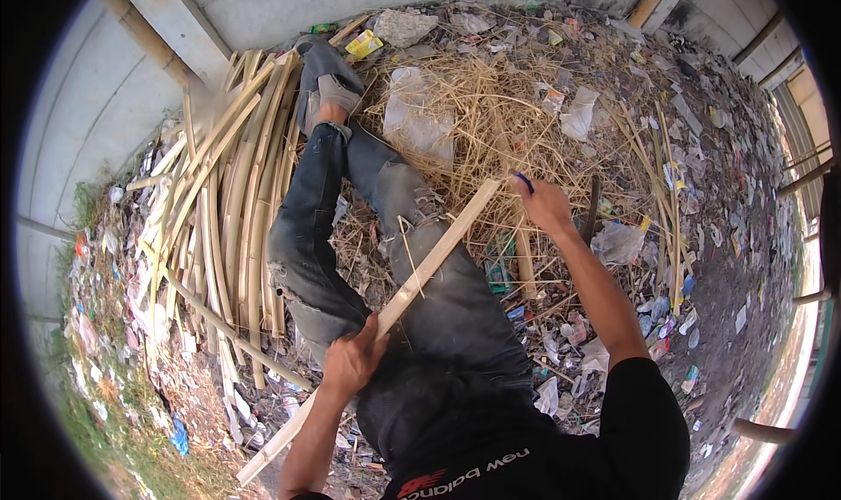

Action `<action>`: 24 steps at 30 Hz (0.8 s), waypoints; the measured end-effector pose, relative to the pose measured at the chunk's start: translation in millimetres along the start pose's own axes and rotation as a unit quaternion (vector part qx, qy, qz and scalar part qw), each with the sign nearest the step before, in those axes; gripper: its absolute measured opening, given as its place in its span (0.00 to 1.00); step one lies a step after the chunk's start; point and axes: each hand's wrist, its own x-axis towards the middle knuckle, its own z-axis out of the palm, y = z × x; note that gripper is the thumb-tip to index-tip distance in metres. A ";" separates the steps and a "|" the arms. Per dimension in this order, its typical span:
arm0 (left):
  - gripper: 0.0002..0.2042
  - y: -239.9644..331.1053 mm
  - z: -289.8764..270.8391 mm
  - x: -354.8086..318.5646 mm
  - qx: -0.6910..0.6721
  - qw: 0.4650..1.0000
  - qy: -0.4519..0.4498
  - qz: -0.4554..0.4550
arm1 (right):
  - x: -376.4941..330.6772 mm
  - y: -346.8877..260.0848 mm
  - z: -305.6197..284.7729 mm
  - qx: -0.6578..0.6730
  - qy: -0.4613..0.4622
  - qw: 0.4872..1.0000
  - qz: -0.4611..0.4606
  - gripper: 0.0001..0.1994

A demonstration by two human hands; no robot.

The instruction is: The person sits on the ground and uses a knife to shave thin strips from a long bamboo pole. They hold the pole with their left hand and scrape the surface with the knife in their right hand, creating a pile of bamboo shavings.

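The left hand [350,360] grips a strip [438,257] across the thigh [469,316], seemingly for support, while the right hand [546,206] pinches a blue object [525,181].

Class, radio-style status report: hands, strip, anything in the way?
Left hand gripping bamboo strip. Right hand by its far end, closed around something dark blue. Strip slants across thigh; thin sliver crosses it.

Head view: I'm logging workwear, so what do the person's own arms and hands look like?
The right arm wears a black short sleeve, bare below it; the left forearm is bare too. No glove or bracelet shows on the left hand or right hand. Whether the blue item at the right hand is worn, I can't tell.
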 end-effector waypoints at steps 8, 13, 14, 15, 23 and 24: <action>0.25 -16.0 8.8 -7.2 0.043 0.998 0.038 0.006 | 0.3 16.3 -15.6 0.138 -0.041 0.989 0.038 0.32; 0.25 -11.8 8.6 -3.7 0.069 0.996 0.051 0.009 | -36.7 -21.5 13.2 0.267 -0.036 0.962 -0.050 0.22; 0.25 -13.7 9.8 -4.2 0.069 0.996 0.056 0.012 | -42.8 -25.4 15.9 0.281 -0.045 0.955 -0.087 0.21; 0.25 -17.0 12.6 -4.5 0.069 0.996 0.060 0.014 | -47.8 -29.9 19.0 0.295 -0.055 0.946 -0.124 0.20; 0.26 -12.6 13.9 -3.6 0.085 0.994 0.065 0.017 | -50.1 -48.0 23.0 0.245 -0.027 0.969 -0.002 0.21; 0.26 -11.8 13.3 -3.5 0.085 0.994 0.061 0.013 | -50.4 -51.9 24.8 0.248 -0.027 0.968 0.011 0.21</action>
